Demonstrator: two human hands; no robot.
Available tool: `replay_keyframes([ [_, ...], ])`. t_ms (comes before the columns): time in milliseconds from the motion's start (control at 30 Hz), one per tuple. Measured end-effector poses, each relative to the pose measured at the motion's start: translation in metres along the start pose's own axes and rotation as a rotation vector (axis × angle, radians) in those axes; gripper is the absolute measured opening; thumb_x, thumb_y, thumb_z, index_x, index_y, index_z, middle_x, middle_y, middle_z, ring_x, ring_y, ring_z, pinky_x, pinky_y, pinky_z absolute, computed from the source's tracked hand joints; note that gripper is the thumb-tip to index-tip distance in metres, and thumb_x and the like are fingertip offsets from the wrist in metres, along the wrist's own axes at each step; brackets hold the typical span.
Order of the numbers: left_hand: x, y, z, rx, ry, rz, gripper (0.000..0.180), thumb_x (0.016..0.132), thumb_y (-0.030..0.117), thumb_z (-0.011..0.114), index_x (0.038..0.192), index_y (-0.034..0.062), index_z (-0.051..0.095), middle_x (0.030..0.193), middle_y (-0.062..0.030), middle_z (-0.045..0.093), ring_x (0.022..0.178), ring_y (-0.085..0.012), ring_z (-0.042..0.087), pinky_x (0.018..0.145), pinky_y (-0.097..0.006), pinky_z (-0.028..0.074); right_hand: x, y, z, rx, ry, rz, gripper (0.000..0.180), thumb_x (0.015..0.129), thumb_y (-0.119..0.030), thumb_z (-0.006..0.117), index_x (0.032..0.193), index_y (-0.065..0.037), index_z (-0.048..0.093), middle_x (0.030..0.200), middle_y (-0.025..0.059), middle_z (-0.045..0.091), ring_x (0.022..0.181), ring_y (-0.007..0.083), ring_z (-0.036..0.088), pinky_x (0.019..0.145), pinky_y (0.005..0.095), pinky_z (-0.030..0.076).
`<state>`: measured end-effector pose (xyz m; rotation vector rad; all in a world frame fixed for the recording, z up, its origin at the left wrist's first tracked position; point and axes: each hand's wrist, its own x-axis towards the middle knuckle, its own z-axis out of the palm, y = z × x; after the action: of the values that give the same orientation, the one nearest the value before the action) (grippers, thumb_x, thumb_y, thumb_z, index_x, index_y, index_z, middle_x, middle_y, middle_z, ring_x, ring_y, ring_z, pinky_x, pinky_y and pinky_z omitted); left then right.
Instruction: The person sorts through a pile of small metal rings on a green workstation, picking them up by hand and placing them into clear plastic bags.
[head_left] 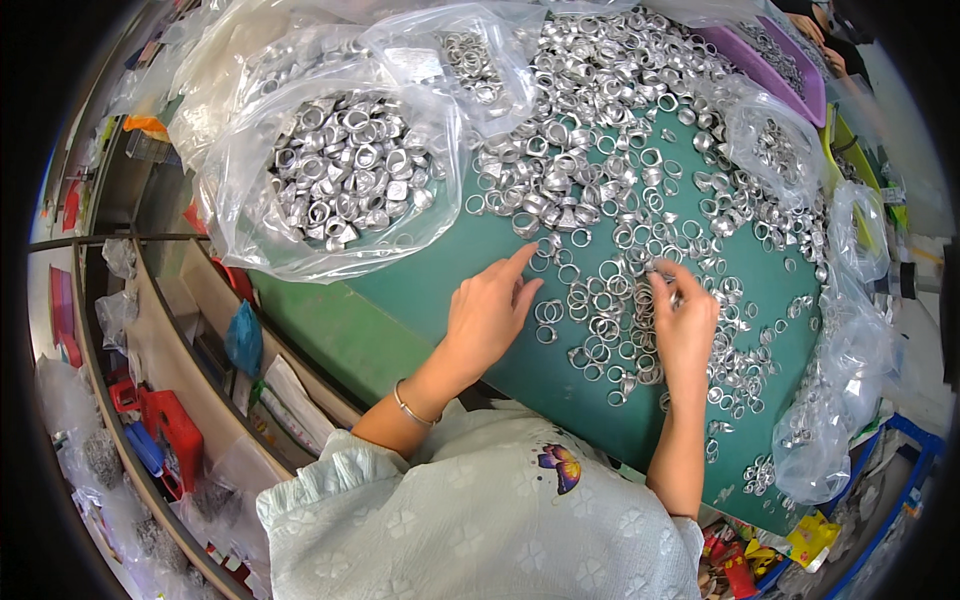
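Silver-coloured metal rings lie loosely scattered over the green tabletop between my hands. My left hand is at the left edge of this scatter, index finger stretched out and thumb apart from it. Its index fingertip is beside a ring, and I see nothing held in it. My right hand is over the right side of the scatter. Its thumb and index finger are bent close together among the rings; whatever they pinch is too small to make out.
A clear plastic bag full of chunkier rings stands open at the left. A dense ring pile spreads across the back. Plastic bags line the right edge, a purple tray sits at the far right, and shelves are on the left.
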<state>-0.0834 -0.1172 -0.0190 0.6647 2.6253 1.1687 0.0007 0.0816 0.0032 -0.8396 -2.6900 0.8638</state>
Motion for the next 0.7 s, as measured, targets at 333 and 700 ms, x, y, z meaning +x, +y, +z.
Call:
replay_keyframes([
  [333, 0.011, 0.011, 0.014, -0.034, -0.076, 0.184, 0.015, 0.080, 0.009, 0.065, 0.094, 0.0051, 0.066, 0.072, -0.0096, 0.059, 0.055, -0.0254, 0.056, 0.051, -0.034, 0.044, -0.001, 0.020, 0.003, -0.189, 0.010, -0.162, 0.029, 0.074, 0.005, 0.057, 0.098, -0.008, 0.067, 0.109, 0.0037, 0.060, 0.062, 0.0298, 0.061, 0.056, 0.0402, 0.048],
  [700, 0.076, 0.035, 0.060, 0.305, -0.145, 0.402, 0.016, 0.079, 0.019, 0.068, 0.089, 0.0078, 0.065, 0.077, -0.0083, 0.061, 0.061, -0.0315, 0.060, 0.052, -0.041, 0.047, -0.010, 0.025, -0.032, 0.278, -0.050, -0.154, 0.018, 0.080, 0.003, 0.058, 0.096, 0.000, 0.066, 0.098, 0.0116, 0.064, 0.067, 0.0267, 0.062, 0.064, 0.0328, 0.048],
])
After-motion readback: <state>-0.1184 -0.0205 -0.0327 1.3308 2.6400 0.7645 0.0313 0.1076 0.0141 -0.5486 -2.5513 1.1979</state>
